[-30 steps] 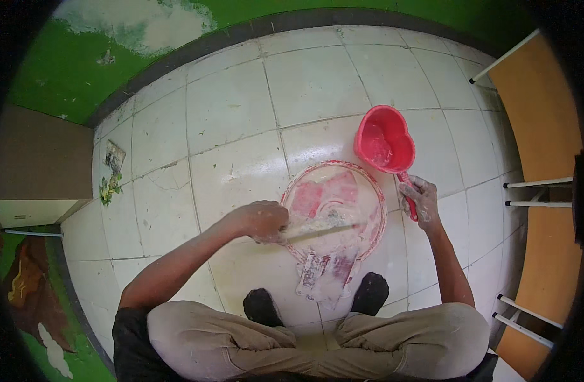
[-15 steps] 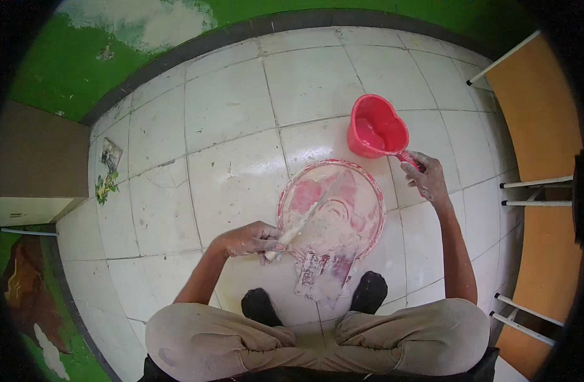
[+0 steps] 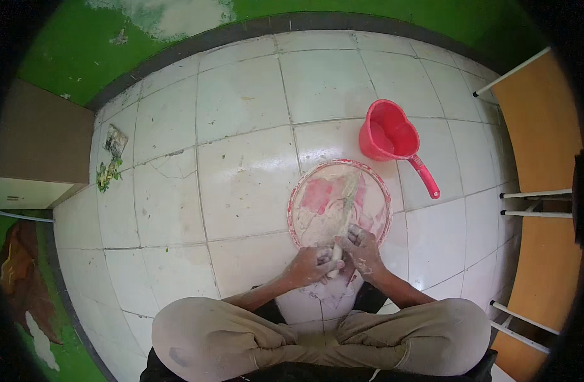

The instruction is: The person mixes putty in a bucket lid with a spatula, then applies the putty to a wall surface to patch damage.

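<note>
A person sits cross-legged on a white tiled floor [image 3: 241,184], seen from above. Directly in front of the knees rests a shallow round pink basin [image 3: 339,204], its inside smeared with a pale, pasty mix that leaves patches of pink showing. A flat wooden stick [image 3: 347,207], coated in the same paste, lies in the basin, running from its near rim toward its far side.

Both hands meet at the basin's near rim. The left hand [image 3: 314,264] is curled closed around the near end of the stick, and the right hand [image 3: 362,249] is wrapped closed over the stick just beyond it, touching the left. Both are dusted with pale paste.

The stick looks stiff and light, but its coating probably makes it slippery, so the bare near end, where both hands already grip, seems the best place to hold it. The basin looks like thin plastic, light and likely to slide on the tile; its rim would be the place to steady it. The paste appears thick and sticky.

Just beyond the basin, to its far right, stands a red plastic scoop jug [image 3: 390,136], its long handle pointing back toward the basin's right side and not touching it. Well to the basin's right stands wooden furniture with white metal legs [image 3: 537,204]. Far to the basin's left sits a brown cabinet [image 3: 37,146], with scraps of litter [image 3: 111,159] beside it.
</note>
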A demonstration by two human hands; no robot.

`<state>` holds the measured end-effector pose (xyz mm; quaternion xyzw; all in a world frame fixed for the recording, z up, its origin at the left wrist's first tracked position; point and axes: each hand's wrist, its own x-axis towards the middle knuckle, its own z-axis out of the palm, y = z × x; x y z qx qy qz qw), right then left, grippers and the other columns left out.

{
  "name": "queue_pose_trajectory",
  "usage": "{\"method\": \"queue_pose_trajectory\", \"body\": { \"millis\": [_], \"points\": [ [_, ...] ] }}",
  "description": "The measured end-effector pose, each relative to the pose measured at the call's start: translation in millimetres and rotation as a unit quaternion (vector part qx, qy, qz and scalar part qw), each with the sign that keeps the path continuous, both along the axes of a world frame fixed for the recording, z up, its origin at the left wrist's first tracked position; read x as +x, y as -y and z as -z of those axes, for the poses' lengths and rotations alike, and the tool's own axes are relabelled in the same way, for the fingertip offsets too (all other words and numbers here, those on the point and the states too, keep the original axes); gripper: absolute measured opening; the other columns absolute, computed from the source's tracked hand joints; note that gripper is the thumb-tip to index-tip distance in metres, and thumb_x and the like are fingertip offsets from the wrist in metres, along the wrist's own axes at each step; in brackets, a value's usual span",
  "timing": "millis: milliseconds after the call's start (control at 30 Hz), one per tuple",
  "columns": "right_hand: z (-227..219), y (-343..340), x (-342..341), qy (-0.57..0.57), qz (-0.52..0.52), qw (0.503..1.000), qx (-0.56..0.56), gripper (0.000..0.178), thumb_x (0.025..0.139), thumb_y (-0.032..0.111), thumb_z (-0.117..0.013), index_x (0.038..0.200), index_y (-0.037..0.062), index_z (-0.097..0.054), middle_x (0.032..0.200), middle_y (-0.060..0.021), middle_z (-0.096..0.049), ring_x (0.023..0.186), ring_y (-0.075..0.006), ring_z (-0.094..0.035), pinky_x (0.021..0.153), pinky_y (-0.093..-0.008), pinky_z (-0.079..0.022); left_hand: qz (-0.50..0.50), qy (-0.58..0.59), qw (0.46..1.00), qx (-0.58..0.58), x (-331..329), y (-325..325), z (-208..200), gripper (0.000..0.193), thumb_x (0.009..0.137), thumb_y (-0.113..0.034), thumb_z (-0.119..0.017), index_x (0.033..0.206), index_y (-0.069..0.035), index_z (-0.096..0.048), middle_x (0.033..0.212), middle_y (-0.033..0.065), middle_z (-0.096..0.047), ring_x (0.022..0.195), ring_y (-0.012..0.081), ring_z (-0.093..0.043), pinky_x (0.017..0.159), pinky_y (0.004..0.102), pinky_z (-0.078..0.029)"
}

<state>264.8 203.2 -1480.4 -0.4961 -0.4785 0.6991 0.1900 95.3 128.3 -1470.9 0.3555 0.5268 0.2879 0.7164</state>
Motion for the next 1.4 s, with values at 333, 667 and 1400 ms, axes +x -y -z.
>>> {"method": "queue_pose_trajectory", "body": {
  "millis": [333, 667, 1400],
  "points": [
    [-19.9, -34.6, 30.5, 0.248, -0.218, 0.839, 0.432, 0.048, 0.087, 0.009, -0.060, 0.135, 0.0092, -0.053, 0.100, -0.0170, -0.060, 0.083, -0.0291, -0.066, 0.070, -0.0384, -0.055, -0.214, -0.382, 0.887, 0.148, -84.0, -12.1, 12.8, 0.019, 0.091, -0.018, -0.061, 0.101, -0.002, -0.066, 0.074, 0.0147, -0.066, 0.066, 0.0172, -0.063, 0.062, 0.0329, -0.050],
    [4.4, -56.9, 62.2, 0.359, -0.367, 0.707, 0.486, 0.059, 0.077, 0.010, -0.061, 0.135, 0.0172, -0.051, 0.095, -0.0143, -0.055, 0.070, -0.0329, -0.064, 0.059, -0.0437, -0.055, -0.149, -0.419, 0.853, 0.273, -97.7, -32.0, 44.8, 0.032, 0.086, -0.017, -0.067, 0.115, -0.002, -0.065, 0.095, 0.0181, -0.067, 0.077, 0.0262, -0.066, 0.072, 0.0348, -0.053],
    [-18.0, -41.1, 90.1, 0.343, -0.371, 0.717, 0.480, 0.044, 0.081, 0.011, -0.059, 0.124, 0.0104, -0.060, 0.100, -0.0165, -0.058, 0.070, -0.0348, -0.064, 0.063, -0.0441, -0.056, -0.143, -0.455, 0.848, 0.231, -61.7, -22.6, 34.1, 0.031, 0.086, -0.021, -0.063, 0.113, -0.005, -0.065, 0.094, 0.0208, -0.066, 0.088, 0.0383, -0.065, 0.080, 0.0456, -0.051]
  ]
}}
